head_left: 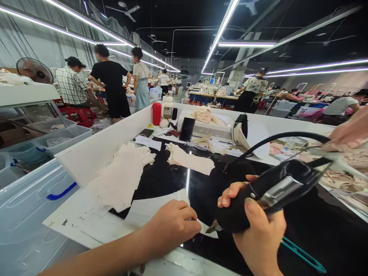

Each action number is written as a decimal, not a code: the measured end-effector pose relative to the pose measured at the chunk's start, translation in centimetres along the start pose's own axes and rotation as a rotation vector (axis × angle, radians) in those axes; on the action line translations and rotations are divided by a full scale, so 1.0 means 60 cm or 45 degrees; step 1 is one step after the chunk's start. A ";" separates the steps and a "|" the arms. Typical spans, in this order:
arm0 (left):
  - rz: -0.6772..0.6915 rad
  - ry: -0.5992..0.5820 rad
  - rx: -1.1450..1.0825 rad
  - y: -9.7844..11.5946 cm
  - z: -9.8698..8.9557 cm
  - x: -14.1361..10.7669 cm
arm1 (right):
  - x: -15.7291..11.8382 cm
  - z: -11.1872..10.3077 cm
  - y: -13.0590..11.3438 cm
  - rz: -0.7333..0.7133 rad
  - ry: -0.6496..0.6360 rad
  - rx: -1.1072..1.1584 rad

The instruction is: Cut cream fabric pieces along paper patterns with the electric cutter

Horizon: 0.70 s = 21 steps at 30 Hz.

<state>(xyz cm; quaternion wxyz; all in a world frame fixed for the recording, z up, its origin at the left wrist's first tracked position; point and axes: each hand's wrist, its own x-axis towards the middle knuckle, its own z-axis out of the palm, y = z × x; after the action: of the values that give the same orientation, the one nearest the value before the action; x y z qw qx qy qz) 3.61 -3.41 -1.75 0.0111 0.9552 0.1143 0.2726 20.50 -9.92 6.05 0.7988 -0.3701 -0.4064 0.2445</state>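
My right hand (pixel 258 226) is wrapped round a black corded hand tool (pixel 234 212), which has a narrow metal tip and a silver side panel. The tip points down at the right end of a pale fabric piece (pixel 155 207). My left hand (pixel 172 224) lies over that piece with its fingers bent and pressed together at the edge, close to the tip. What is under the fingers is partly hidden. A stack of cream fabric pieces (pixel 120 174) lies to the left, and a smaller cream stack (pixel 189 159) is farther back on the glossy black work surface (pixel 163 180).
A thick black cord (pixel 273 138) arches from the tool. A turquoise tool (pixel 304 255) lies at lower right. At the back stand a phone (pixel 187 129), a red container (pixel 156 114) and a white cap (pixel 250 134). Lidded plastic bins (pixel 31 214) stand left; several people work beyond.
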 end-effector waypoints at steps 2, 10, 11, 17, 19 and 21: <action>0.004 0.003 -0.002 0.000 -0.001 0.000 | 0.002 -0.004 -0.004 -0.015 0.017 0.024; -0.011 0.006 -0.045 0.001 -0.004 0.000 | -0.002 -0.015 -0.003 -0.021 0.016 0.011; -0.012 0.014 -0.054 0.001 -0.004 0.000 | -0.003 -0.015 -0.002 -0.018 0.016 0.013; -0.017 0.035 -0.085 -0.001 -0.005 0.001 | -0.003 -0.013 -0.002 0.002 0.038 -0.007; -0.025 0.035 -0.097 0.000 -0.005 0.001 | -0.003 -0.012 -0.001 0.003 0.044 -0.019; -0.036 0.046 -0.143 0.000 -0.008 0.002 | -0.002 -0.012 0.000 0.006 0.040 -0.025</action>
<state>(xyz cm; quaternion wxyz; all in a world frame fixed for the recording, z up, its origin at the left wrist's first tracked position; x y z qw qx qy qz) 3.45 -3.42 -1.26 0.0664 0.9464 0.1124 0.2956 21.04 -10.30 5.69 0.8009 -0.3826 -0.3953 0.2363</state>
